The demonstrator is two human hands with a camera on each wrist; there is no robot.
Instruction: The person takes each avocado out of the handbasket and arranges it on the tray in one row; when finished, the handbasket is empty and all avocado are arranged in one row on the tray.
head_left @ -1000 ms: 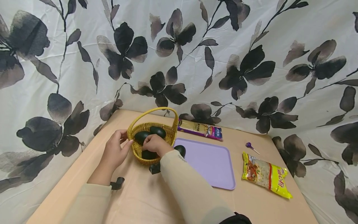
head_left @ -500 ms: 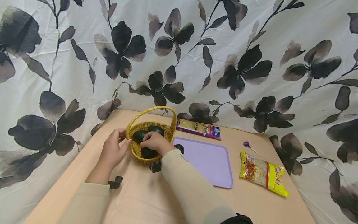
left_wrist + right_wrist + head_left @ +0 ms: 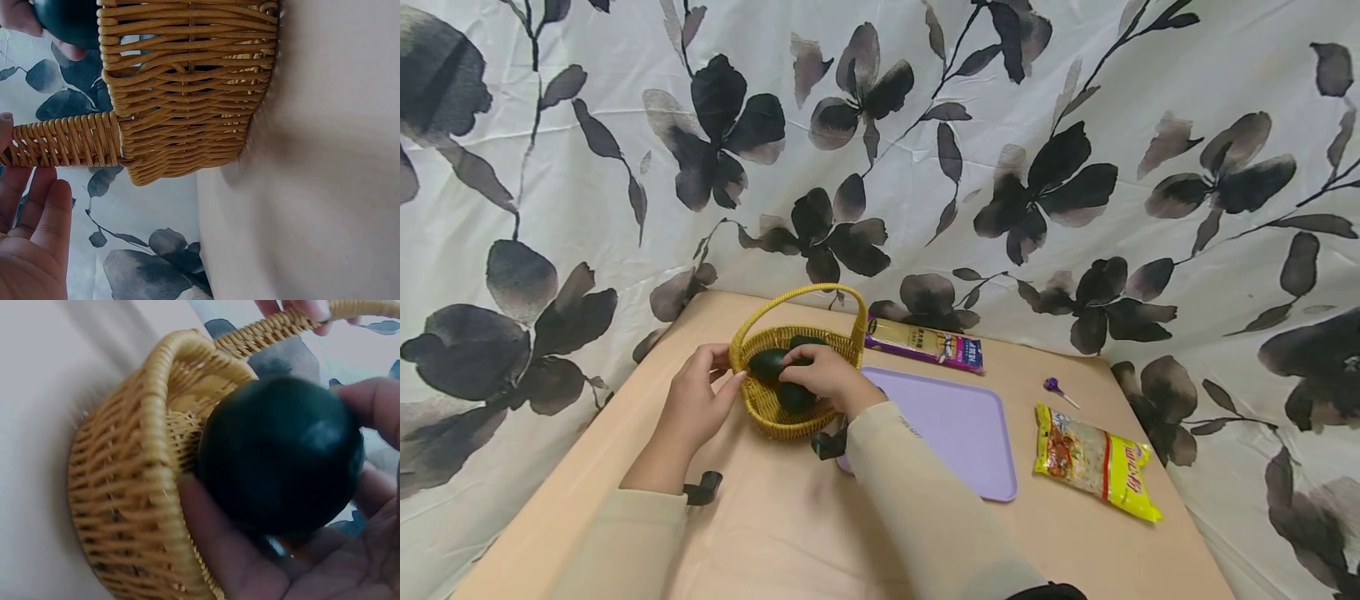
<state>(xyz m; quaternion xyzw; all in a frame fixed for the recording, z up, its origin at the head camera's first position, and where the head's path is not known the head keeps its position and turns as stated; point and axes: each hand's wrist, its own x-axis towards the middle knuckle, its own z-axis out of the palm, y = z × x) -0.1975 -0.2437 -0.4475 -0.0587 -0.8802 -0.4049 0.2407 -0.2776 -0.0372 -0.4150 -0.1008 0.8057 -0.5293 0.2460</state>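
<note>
A yellow wicker basket (image 3: 786, 429) with a tall handle stands at the left of the table. Several dark green avocados lie in it, one of them (image 3: 767, 364) near the left side. My left hand (image 3: 694, 408) pinches the basket's handle (image 3: 69, 140) near its base, thumb on one side and fingers on the other. Reaching over the basket's right rim, my right hand (image 3: 835, 379) has its thumb and fingers around a glossy avocado (image 3: 281, 456) at the basket's mouth. The hand and sleeve hide part of the basket.
Beside the basket lies a lilac tray (image 3: 955, 433), partly covered by the right sleeve. Behind it is a purple-ended noodle packet (image 3: 923, 343). A purple lollipop (image 3: 1054, 386) and a yellow food bag (image 3: 1097, 462) lie to the right. A floral cloth (image 3: 925, 167) hangs behind.
My right hand has risen slightly within the basket, fingers now beside the left avocado. The avocado seen earlier by the tray is out of sight near the right sleeve. The left hand keeps its hold.
</note>
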